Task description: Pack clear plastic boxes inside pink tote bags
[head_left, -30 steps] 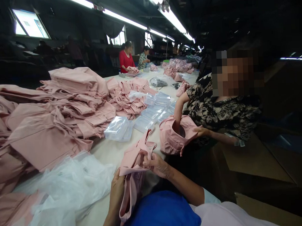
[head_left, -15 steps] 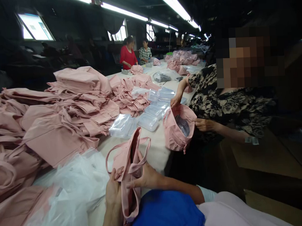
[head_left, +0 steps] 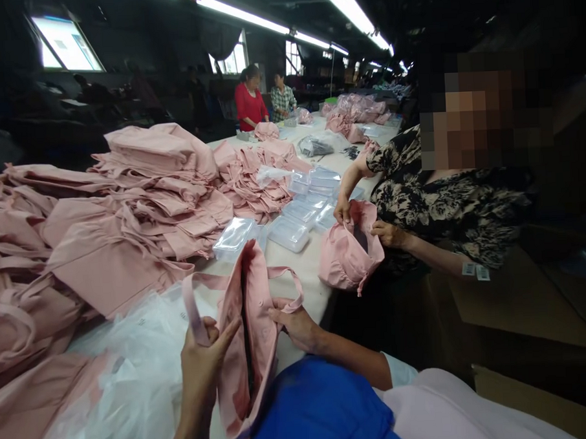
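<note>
Now both hands (head_left: 202, 362) spread the pink bag (head_left: 247, 338) wider — upright.

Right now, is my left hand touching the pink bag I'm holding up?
Touching. The head view shows the left hand with its fingers pressed against the side of the pink bag, the thumb hooked around one strap.

Dim hall, ceiling strip lights (head_left: 352, 10), bright windows (head_left: 64, 45).

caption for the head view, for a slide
Both hands, left hand and right hand, hold a pink fabric bag open over a white table.
</note>
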